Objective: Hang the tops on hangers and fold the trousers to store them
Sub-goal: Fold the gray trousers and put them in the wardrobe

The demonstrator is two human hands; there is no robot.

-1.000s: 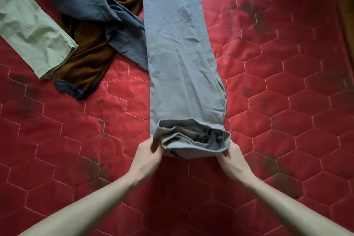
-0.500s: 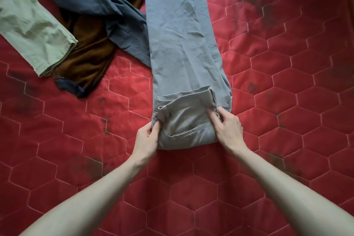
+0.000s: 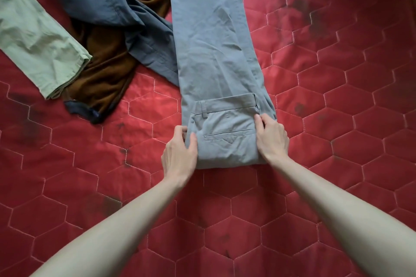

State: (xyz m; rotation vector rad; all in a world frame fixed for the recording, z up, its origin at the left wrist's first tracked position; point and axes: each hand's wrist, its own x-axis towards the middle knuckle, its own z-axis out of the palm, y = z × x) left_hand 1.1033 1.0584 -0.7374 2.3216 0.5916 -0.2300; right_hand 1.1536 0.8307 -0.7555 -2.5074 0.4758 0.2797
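Note:
Grey trousers (image 3: 211,47) lie lengthwise down the middle of the red quilted bedcover (image 3: 337,119), legs running away from me. Their waist end (image 3: 227,132) is folded over onto the legs, back pocket and belt loop facing up. My left hand (image 3: 180,153) grips the left edge of this fold, thumb on top and fingers curled round the side. My right hand (image 3: 271,136) pinches the fold's right edge near the waistband.
To the left lie a pale green garment (image 3: 38,45), a brown garment (image 3: 101,74) and a dark grey-blue top (image 3: 108,0) in a loose heap, the grey-blue one touching the trousers' left side. Bare red cover spreads to the right and in front.
Both hands lifted the waist end and turned it over onto the legs. The fold now lies flat, farther from me, with the back pocket showing.

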